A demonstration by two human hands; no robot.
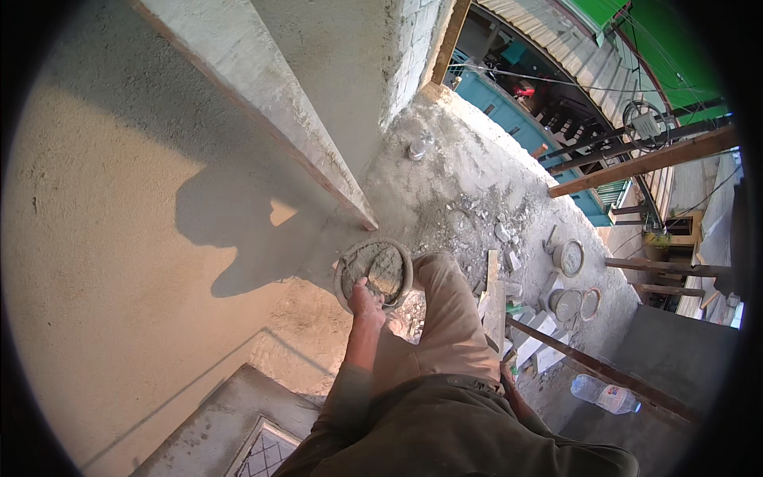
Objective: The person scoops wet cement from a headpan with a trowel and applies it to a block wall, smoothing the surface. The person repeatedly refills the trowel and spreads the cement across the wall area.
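Below a grey concrete post sits a round bucket [407, 266] with grey wet mortar [367, 260] in it. A lump of the mortar, partly sunlit, rises toward its right side. My left hand [367, 300] is closed at the bucket's near rim, with the thumb over the inside edge. Its fingers are partly hidden, and I cannot tell whether a tool handle is also in them. My bent knee, in tan trousers [445, 306], is just right of the bucket. Beside my hip shows part of my right forearm [517, 397]; the fingers there are hidden.
A plastered wall [119, 215] fills the left, and the slanting concrete post [278, 99] reaches down near the bucket. Rubble [477, 226], boards [494, 298], white blocks [548, 350] and several mortar buckets [568, 257] lie to the right. A wooden pole [604, 370] crosses by a plastic bottle [604, 393].
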